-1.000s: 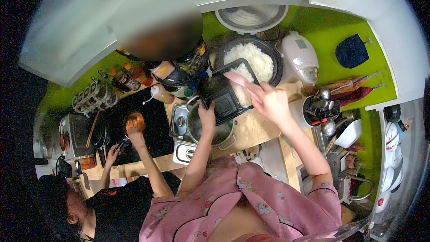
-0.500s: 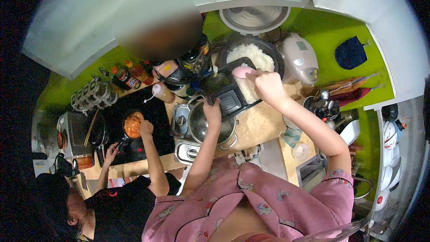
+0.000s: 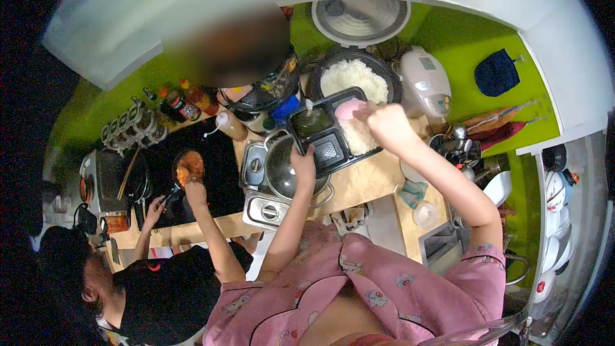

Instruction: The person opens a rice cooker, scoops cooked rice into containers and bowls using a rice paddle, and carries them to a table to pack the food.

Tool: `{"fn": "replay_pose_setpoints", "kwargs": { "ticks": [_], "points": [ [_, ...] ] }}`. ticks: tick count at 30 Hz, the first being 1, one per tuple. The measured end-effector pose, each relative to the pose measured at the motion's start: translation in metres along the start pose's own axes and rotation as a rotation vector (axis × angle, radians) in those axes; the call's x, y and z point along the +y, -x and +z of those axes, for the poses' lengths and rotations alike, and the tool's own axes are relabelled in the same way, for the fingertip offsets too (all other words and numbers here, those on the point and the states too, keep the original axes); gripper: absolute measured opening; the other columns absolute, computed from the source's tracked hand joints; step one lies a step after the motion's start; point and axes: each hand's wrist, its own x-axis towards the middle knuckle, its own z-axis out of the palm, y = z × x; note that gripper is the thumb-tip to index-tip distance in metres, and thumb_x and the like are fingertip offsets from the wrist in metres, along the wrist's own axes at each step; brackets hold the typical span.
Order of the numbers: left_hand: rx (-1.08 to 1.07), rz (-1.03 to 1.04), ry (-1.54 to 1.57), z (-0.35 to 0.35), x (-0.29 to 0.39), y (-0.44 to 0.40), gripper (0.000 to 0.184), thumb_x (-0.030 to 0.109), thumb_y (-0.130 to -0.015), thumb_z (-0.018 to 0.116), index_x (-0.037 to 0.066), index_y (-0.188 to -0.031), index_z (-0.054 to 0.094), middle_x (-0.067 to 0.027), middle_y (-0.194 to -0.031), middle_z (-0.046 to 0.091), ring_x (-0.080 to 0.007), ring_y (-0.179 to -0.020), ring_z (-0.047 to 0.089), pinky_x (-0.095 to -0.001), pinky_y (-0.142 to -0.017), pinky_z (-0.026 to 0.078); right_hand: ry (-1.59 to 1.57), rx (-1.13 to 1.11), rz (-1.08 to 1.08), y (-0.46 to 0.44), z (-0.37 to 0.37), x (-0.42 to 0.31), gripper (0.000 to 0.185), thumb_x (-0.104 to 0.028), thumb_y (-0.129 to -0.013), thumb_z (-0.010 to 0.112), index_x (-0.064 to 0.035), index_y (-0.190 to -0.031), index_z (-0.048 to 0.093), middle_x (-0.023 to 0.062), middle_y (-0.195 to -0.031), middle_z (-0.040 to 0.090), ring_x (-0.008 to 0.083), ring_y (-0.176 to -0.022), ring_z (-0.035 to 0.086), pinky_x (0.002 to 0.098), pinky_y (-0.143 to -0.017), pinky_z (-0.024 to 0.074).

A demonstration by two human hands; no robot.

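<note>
My left hand (image 3: 303,166) grips the near left edge of a black compartment tray (image 3: 329,148), held tilted over a lidded pot (image 3: 282,165). White rice (image 3: 359,136) lies in the tray's right compartment. My right hand (image 3: 388,129) is closed round the handle of a pink rice paddle (image 3: 349,109), whose blade rests at the rice in the tray. Just behind the tray stands an open rice cooker (image 3: 392,83) with a heap of rice (image 3: 353,79) in it.
At the left a co-worker (image 3: 173,288) holds a small pan (image 3: 189,165) of orange food over the black cooktop (image 3: 221,182). Metal containers (image 3: 266,210) flank the pot. A white appliance (image 3: 425,83) stands right of the cooker. Utensils (image 3: 458,147) fill the right side.
My right hand has brought the paddle down and across the rice in the tray. The tray has turned flatter. The co-worker's hand has moved within the pan, which is now tilted.
</note>
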Motion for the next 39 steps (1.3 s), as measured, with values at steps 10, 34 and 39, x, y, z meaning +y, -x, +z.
{"fn": "replay_pose_setpoints", "kwargs": {
  "ticks": [10,34,39],
  "points": [
    [-0.166,-0.052,0.215,0.017,-0.003,0.070,0.040,0.008,-0.088,0.066,-0.002,-0.124,0.053,-0.0087,-0.112,0.064,-0.0183,-0.098,0.058,-0.0308,-0.092,0.043,-0.195,0.064,0.284,0.098,-0.040,-0.001,0.028,-0.015,-0.079,0.064,-0.0157,-0.106,0.070,0.0086,-0.085,0.062,0.0254,-0.074,0.065,0.0368,-0.062,0.0542],
    [0.279,0.516,-0.561,0.126,-0.089,0.222,0.045,0.001,-0.076,0.065,-0.005,-0.118,0.050,-0.0251,-0.115,0.056,-0.0392,-0.111,0.052,-0.0466,-0.098,0.037,-0.499,0.436,1.485,0.478,-0.094,-0.169,0.048,0.000,-0.073,0.074,-0.0080,-0.120,0.066,0.0117,-0.087,0.063,0.0224,-0.077,0.062,0.0331,-0.073,0.0495],
    [-0.741,0.326,-0.563,0.177,-0.126,0.309,0.047,0.014,-0.081,0.062,0.001,-0.125,0.050,-0.0218,-0.125,0.052,-0.0369,-0.111,0.053,-0.0430,-0.092,0.044,-0.458,0.529,1.551,0.517,-0.095,-0.185,0.053,0.003,-0.073,0.074,-0.0030,-0.124,0.062,0.0122,-0.092,0.064,0.0219,-0.081,0.062,0.0325,-0.075,0.0490]
  ]
}}
